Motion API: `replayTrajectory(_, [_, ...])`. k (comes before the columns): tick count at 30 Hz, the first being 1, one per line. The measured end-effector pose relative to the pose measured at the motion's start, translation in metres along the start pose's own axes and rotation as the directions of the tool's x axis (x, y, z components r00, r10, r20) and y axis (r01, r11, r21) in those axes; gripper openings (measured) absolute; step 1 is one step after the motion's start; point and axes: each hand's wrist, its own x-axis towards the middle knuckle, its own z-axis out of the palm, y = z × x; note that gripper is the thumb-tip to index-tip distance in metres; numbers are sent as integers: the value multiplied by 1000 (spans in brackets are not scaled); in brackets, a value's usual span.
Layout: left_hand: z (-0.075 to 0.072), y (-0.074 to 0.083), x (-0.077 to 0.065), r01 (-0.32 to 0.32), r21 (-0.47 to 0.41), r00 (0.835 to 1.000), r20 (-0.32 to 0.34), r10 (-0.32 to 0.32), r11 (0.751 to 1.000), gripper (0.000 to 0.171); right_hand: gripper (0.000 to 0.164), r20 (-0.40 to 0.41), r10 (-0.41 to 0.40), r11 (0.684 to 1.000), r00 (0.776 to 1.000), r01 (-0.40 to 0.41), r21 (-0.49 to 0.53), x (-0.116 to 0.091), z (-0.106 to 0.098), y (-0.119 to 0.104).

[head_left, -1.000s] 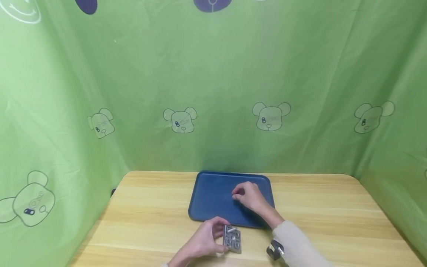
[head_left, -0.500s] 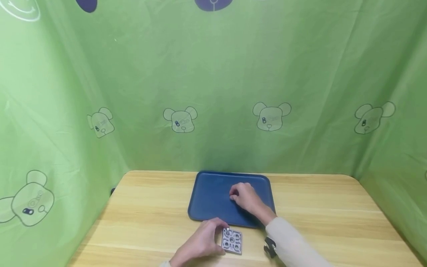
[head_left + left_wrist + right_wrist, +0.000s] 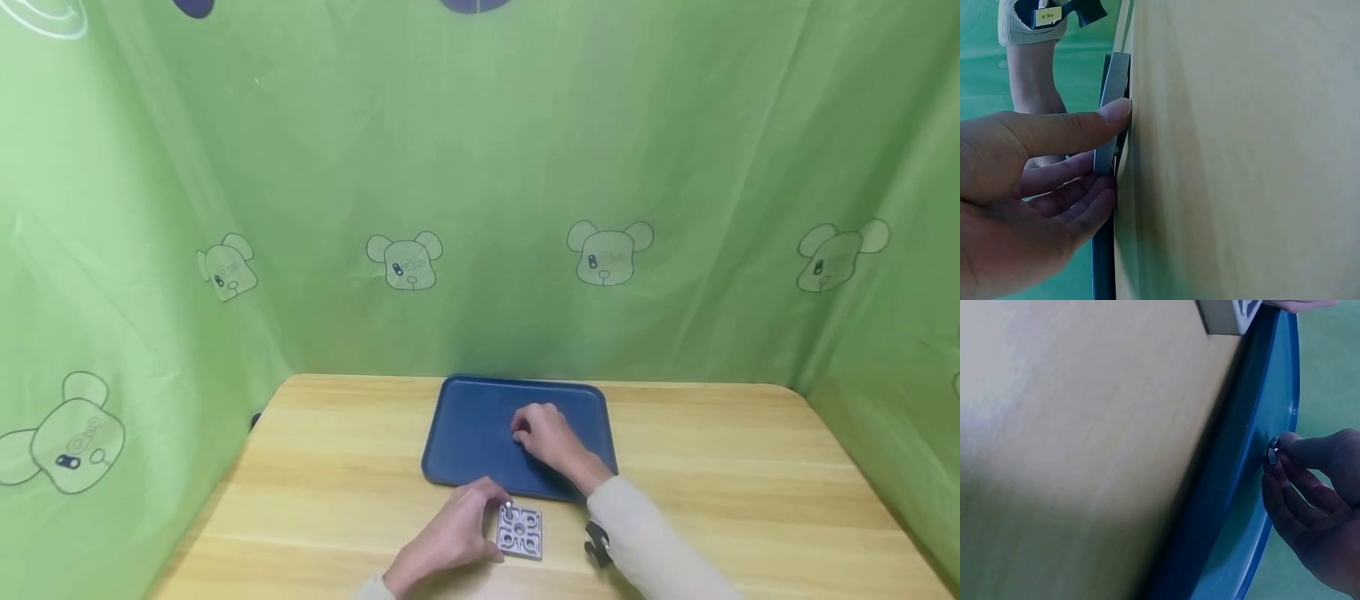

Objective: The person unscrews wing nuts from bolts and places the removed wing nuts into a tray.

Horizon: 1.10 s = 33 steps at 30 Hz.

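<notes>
My left hand grips a grey square plate by its left side, thumb at the near corner and fingers at the far one. Grooves and round holes mark the plate's upper face, and a small light pin shows at its far left corner. Seen from the left wrist, the plate is edge-on, slightly tilted close over the tabletop. Over the blue tray, my right hand has thumb and fingertips together. The right wrist view shows them pinching a small shiny metal piece close to the tray's surface.
The tray lies on a wooden table, toward its far edge, just beyond the plate. A green curtain with bear faces surrounds the table at the back and sides. A dark device is strapped at the right sleeve.
The plate has gone from steeply tilted to nearly flat, grooved face up, with the pin at its far left corner. My right hand has shifted slightly left over the tray.
</notes>
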Motion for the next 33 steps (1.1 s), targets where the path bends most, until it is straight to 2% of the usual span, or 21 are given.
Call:
replayTrajectory(9, [1,-2,1,16,-14,1000,13,-16,1000,69,9,14,16,1000,1000,-16,-6,0,-1,-1])
replayTrajectory(21, [3,0,-1,8,-30,1000,13,-8,1000,68,11,9,-42,998,999,42,-36,-5,3,2])
replayTrajectory(33, [7,4,-2,26,3,1000,16,-26,1000,65,10,7,-31,999,999,31,14,-13,1,6])
